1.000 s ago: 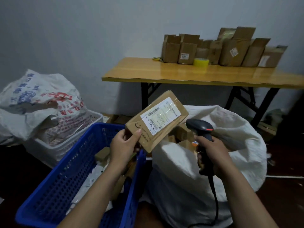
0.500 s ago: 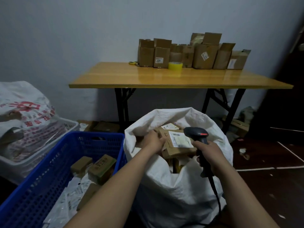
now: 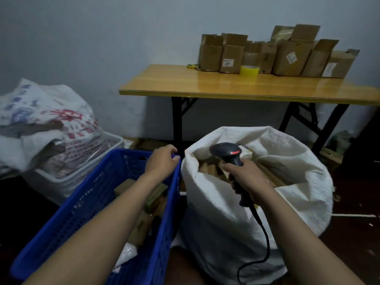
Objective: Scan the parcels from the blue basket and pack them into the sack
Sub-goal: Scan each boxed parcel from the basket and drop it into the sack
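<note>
Left hand (image 3: 162,162) back at blue plastic basket (image 3: 82,206) rim, grasp unclear, brown parcels (image 3: 125,185) beneath forearm, right hand (image 3: 246,182) fingers clutching black scanner (image 3: 228,151) above white sack (image 3: 226,223)

— What's in the sack (image 3: 236,212)?
— Mostly hidden. Its rim, the scanner (image 3: 228,152) and the right hand (image 3: 244,179) cover all but a few packed parcels (image 3: 207,168), and those are blurred.
— Left of the sack?
— The left arm covers most parcels (image 3: 123,185) in the basket (image 3: 67,219). The basket's near end runs off the lower edge. The left hand (image 3: 162,161) curls at the corner beside the sack; gripping the rim or only over it, I can't tell.
— The cable (image 3: 265,243)?
— Down the sack's front, off the bottom edge.
— Behind the sack?
— The table (image 3: 205,85) is cut off at its right end; the labels on its boxes (image 3: 292,58) are too small to read.
</note>
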